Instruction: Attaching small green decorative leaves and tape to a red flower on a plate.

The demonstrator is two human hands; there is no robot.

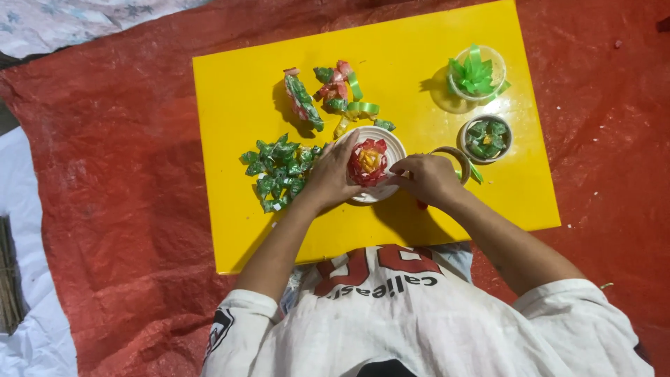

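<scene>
Red tarp (118, 174) covers the floor, and a yellow board (237, 230) lies on it. On the board, at 9 o'clock, is a heap of green folded pieces (279, 171). The left hand (331, 174) curls around a red paper flower (368, 162) on a white plate (392, 143) at the centre. The right hand (427, 178) pinches the flower's edge with bent fingers. At 2 o'clock stand two small cups (486, 138).
</scene>
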